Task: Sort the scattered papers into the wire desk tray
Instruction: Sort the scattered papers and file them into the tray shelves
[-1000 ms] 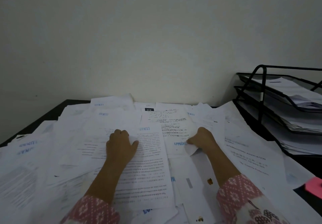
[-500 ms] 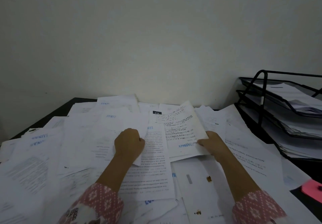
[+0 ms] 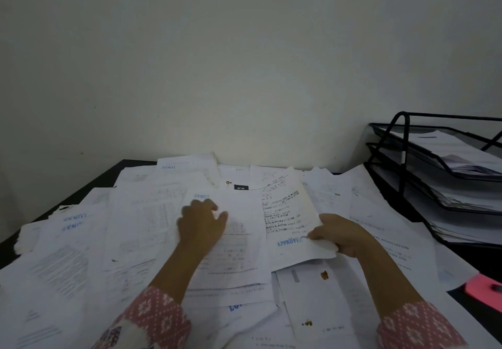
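Scattered papers point(image 3: 152, 229): thin white matt paper, printed in black and blue, some corners curled.
Held sheet point(image 3: 288, 221): matt paper, bent and creased where the right hand point(image 3: 345, 236) pinches it.
Wire desk tray point(image 3: 434, 174): black metal wire and fine mesh, slight sheen.
Tabletop point(image 3: 89, 185): dark, smooth, matt.
Sleeves point(image 3: 160, 318): soft knit cloth, pink with white pattern.
Wall point(image 3: 244, 63): pale, matt paint.
Pink item point(image 3: 483, 289): smooth, bright; material unclear.
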